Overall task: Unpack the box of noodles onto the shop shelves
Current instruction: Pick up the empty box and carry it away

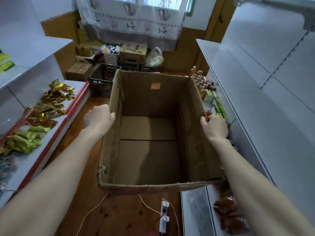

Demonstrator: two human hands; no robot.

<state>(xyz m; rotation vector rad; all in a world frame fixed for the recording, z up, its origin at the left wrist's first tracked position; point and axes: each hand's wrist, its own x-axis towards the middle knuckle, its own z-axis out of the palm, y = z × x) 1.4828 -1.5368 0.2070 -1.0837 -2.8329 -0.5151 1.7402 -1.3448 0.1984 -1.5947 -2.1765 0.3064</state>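
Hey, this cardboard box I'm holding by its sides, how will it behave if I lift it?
Probably light: the cardboard box looks empty, its bottom flaps bare. The walls may flex, since the left hand and right hand each grip only a thin top edge. The torn near-left corner suggests worn board that could tear further.

The box (148,150) is matt brown cardboard with torn, rough edges. The left packets (51,106) are glossy foil. The floor (119,215) is polished wood.
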